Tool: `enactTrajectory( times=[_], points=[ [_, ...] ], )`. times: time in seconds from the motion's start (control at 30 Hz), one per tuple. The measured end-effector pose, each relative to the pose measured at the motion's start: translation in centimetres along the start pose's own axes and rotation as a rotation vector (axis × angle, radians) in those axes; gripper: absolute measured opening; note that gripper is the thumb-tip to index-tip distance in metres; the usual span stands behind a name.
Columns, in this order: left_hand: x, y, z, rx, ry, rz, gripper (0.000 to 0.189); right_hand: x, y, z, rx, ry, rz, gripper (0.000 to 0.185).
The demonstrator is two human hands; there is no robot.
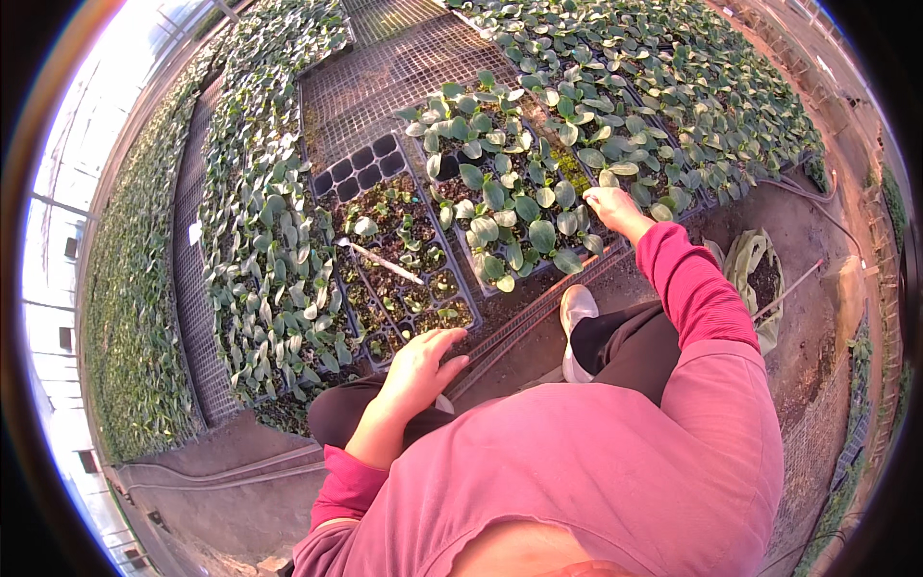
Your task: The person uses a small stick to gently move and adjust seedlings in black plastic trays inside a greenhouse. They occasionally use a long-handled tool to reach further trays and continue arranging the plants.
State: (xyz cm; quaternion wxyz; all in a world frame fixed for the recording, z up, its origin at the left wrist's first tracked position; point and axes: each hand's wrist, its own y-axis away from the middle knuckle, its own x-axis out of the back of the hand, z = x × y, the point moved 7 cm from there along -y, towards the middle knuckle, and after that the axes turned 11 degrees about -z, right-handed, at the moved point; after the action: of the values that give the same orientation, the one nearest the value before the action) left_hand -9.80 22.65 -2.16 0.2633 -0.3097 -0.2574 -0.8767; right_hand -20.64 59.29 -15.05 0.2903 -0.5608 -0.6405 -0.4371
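My left hand (425, 368) hovers at the near end of a black plastic cell tray (461, 288), holding nothing, thumb spread from the fingers. This tray bears small, sparse seedlings in soil, and its far cells hold no soil. Across its seedlings lies a thin whitish stick-like tool (386, 262) with a rounded end. To the right is a second tray of larger broad-leaved seedlings (526, 209). Beside those leaves, my right hand (614, 209) has its fingertips drawn together; whether anything small is between them cannot be made out.
Dense seedling trays (274, 274) stand at left, more seedlings (649, 86) at far right. Wire mesh bench top (404, 72) shows behind. A metal bench rail (519, 310) crosses before my knees. An opened pale green bag (757, 281) with dark soil and a thin rod (789, 288) sit at right.
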Motion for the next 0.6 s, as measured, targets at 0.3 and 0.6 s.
enactTrajectory(
  times=[0.3,0.6],
  points=[
    [-2.2,-1.2,-2.5,0.029,-0.112,-0.055,0.034,3.7,-0.1,-1.1,0.055,-0.268,0.155,0.021],
    [-3.7,-3.1,-2.8,0.011,-0.137,-0.123,0.035,1.6,-2.3,-5.4,0.193,-0.358,-0.029,0.022]
  ],
)
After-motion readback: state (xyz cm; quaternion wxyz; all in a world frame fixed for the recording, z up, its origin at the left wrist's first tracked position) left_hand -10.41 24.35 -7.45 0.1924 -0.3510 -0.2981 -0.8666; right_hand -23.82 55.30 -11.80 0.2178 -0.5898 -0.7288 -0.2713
